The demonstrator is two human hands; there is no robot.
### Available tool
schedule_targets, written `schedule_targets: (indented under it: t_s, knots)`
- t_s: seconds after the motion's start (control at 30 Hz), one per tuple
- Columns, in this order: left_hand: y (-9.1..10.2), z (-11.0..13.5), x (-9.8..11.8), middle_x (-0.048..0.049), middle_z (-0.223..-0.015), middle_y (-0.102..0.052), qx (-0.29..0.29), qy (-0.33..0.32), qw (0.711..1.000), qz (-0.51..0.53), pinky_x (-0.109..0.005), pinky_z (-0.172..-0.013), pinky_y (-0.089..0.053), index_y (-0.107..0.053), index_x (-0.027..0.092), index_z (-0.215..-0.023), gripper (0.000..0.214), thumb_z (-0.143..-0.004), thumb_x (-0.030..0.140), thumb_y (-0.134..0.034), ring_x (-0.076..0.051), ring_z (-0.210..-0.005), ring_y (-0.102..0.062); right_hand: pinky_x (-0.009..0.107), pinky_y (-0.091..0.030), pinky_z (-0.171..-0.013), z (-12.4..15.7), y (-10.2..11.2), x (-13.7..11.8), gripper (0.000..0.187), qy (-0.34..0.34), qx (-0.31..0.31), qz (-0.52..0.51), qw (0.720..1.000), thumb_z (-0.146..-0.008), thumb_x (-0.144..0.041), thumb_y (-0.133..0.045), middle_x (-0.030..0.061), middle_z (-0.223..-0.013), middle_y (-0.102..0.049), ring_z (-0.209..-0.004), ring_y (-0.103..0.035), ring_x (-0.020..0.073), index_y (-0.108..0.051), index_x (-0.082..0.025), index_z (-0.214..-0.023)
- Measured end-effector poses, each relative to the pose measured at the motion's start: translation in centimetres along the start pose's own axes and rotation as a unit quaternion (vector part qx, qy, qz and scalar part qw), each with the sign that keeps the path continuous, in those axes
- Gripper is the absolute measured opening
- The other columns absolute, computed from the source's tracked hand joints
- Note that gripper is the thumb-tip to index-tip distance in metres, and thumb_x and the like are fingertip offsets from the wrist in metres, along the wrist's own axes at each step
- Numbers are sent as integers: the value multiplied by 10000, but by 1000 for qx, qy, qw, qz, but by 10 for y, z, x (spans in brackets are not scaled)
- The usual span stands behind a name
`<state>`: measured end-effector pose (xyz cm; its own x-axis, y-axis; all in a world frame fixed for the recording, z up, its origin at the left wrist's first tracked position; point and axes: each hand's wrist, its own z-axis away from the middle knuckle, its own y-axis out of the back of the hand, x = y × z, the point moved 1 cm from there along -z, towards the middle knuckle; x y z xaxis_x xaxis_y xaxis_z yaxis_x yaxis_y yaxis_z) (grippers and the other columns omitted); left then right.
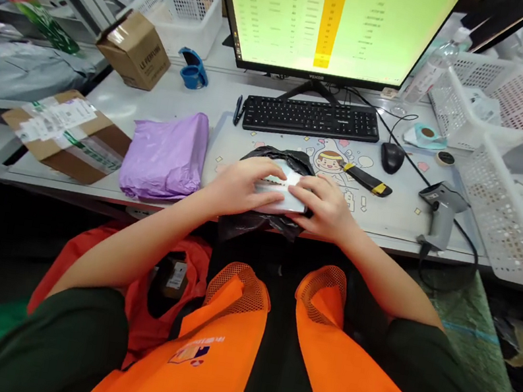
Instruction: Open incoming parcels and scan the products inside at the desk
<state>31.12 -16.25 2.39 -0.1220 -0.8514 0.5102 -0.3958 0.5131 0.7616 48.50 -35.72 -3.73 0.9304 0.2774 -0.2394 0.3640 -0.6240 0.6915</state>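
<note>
My left hand (243,183) and my right hand (322,207) both lie on a small white packet (278,192) at the front edge of the desk. The packet rests on a black plastic mailing bag (278,157) that hangs over the edge. Fingers of both hands press down along the top of the packet, curled and close together. A purple plastic parcel (165,156) sits just left of my left hand. A black and yellow utility knife (368,180) lies just beyond my right hand on the printed desk mat (390,207).
A keyboard (312,117), mouse (392,156) and large monitor (331,17) stand behind. A barcode scanner (441,209) stands at right, before white baskets (507,197). Cardboard boxes (68,133) and a blue tape dispenser (192,69) sit at left. An orange bag (161,286) lies below the desk.
</note>
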Motion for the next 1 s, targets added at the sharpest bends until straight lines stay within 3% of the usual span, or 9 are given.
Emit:
schedule_targets:
  t_s: [0.1, 0.2, 0.27, 0.33, 0.53, 0.67, 0.77, 0.9, 1.0]
  knots:
    - [2, -4, -11, -138, -1469, -642, 58, -8, 998, -29, -517, -1238, -440, -650, 222, -1351, 604, -851, 526, -802, -325, -1408, -583, 482, -550, -987, -32, 15, 16, 461, -66, -2, -32, 997, -881, -471, -797, 102, -1158, -729, -1091, -686, 303, -699, -236, -1266]
    - [-8, 1, -39, -155, -1724, -362, 101, 73, 992, -17, -510, -1318, -347, -354, 250, -1639, 1026, -774, 444, -869, -341, -1582, -400, 446, -563, -927, -55, 28, 43, 559, -173, 20, -96, 980, -777, -587, -863, 78, -1129, -734, -1035, -681, 289, -728, -222, -1178]
    - [-24, 3, -60, -173, -1758, -290, 80, 154, 985, 27, -501, -1331, -330, -106, 238, -1721, 1226, -761, 367, -858, -336, -1607, -369, 425, -567, -886, -63, 33, 65, 603, -251, 42, -146, 956, -699, -620, -901, 55, -1088, -740, -966, -678, 263, -737, -219, -1118]
    - [-40, 3, -76, -204, -1744, -315, 28, 209, 976, 58, -513, -1336, -317, -22, 189, -1729, 1284, -748, 321, -840, -352, -1606, -371, 412, -569, -847, -64, 34, 88, 621, -321, 84, -194, 923, -619, -617, -934, 30, -999, -739, -885, -663, 237, -738, -213, -1048]
    - [-56, -13, -91, -231, -1657, -460, -58, 164, 984, 50, -600, -1293, -353, -331, 129, -1674, 1115, -711, 348, -847, -431, -1537, -448, 376, -600, -821, -45, 26, 118, 532, -405, 280, -342, 801, -597, -582, -938, 19, -891, -743, -832, -662, 203, -712, -205, -897]
    - [-53, -44, -106, -216, -1691, -420, -10, 177, 971, 160, -567, -1299, -353, -358, 168, -1660, 1066, -776, 551, -815, -379, -1560, -438, 311, -616, -700, -31, 16, 113, 595, -444, 347, -414, 715, -550, -564, -971, -1, -880, -757, -796, -690, 183, -688, -217, -942]
    - [-64, -68, -115, -218, -1622, -515, 26, 220, 947, 232, -535, -1231, -452, -375, 180, -1643, 994, -822, 597, -748, -329, -1474, -553, 284, -603, -632, -18, 8, 105, 620, -478, 385, -430, 662, -547, -553, -964, -7, -890, -761, -793, -702, 182, -652, -227, -972]
    - [-79, -87, -111, -171, -1445, -685, 3, 235, 944, 232, -513, -1153, -527, -592, 186, -1461, 794, -813, 622, -736, -328, -1322, -656, 333, -638, -711, 1, 0, 90, 651, -489, 413, -429, 637, -557, -609, -936, 8, -980, -770, -888, -725, 214, -572, -250, -960]
    - [-80, -93, -106, -149, -1398, -716, -6, 225, 953, 204, -507, -1169, -508, -654, 173, -1361, 694, -788, 552, -756, -346, -1309, -649, 402, -644, -788, 20, 1, 79, 673, -510, 383, -374, 673, -628, -717, -844, 48, -1087, -763, -957, -725, 250, -558, -253, -1022]
